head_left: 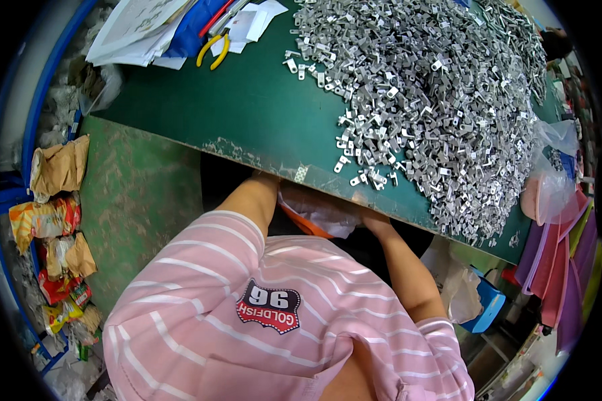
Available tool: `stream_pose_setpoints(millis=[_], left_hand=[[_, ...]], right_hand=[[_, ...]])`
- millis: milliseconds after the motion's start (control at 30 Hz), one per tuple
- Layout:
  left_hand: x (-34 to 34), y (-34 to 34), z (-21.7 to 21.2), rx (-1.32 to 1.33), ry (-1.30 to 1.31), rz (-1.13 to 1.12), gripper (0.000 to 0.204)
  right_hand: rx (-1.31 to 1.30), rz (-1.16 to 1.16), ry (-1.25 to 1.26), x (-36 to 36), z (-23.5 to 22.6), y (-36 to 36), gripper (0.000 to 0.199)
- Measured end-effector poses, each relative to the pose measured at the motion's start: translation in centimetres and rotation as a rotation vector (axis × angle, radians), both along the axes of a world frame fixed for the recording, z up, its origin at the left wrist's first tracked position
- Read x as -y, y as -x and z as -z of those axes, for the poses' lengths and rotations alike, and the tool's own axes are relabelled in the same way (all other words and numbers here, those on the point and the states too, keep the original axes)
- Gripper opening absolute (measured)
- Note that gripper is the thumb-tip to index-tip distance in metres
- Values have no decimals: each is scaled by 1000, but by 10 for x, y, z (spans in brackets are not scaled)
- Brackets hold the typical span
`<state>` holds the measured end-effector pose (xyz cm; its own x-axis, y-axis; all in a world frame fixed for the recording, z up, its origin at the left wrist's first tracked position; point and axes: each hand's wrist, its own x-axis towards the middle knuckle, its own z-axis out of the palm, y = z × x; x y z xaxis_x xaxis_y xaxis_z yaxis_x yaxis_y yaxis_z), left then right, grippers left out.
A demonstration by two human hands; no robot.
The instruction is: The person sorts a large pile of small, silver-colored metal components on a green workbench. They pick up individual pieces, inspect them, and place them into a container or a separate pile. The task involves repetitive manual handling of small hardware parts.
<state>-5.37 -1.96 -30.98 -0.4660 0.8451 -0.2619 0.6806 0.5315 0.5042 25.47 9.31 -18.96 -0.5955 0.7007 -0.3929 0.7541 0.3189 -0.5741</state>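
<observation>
Both of my forearms reach in under the front edge of the green table (247,110). My left hand (267,179) shows only at the wrist; the tabletop hides its fingers. Of my right hand (372,216) a little shows at the table edge, and its fingers are also hidden. Between my arms, over my lap, lies a whitish plastic bag (324,212) with an orange edge (304,222). Whether either hand grips the bag cannot be made out. Above the hands, a large heap of small bent metal brackets with holes (441,100) covers the table's right side.
Yellow-handled pliers (214,50) lie beside papers (137,30) at the far left of the table. Wrappers and brown paper bags (59,167) fill a blue-framed rack at left. At right are a clear plastic bag (555,194), coloured cloths (558,260) and a blue box (485,304).
</observation>
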Motion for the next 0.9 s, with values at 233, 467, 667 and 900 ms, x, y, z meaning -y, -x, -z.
stream_pose_setpoints(millis=[233, 467, 667, 900], left_hand=[[-1, 4, 0, 90, 16, -4, 40], [8, -7, -61, 538, -64, -95, 39], [6, -48, -89, 770, -196, -28, 37], [20, -56, -129, 205, -282, 271, 26]], right_hand=[[-433, 334, 142, -12, 36, -23, 52], [-699, 607, 302, -46, 23, -25, 56], [-917, 774, 405, -61, 7, -61, 60], [-1109, 885, 518, -65, 4, -106, 64]])
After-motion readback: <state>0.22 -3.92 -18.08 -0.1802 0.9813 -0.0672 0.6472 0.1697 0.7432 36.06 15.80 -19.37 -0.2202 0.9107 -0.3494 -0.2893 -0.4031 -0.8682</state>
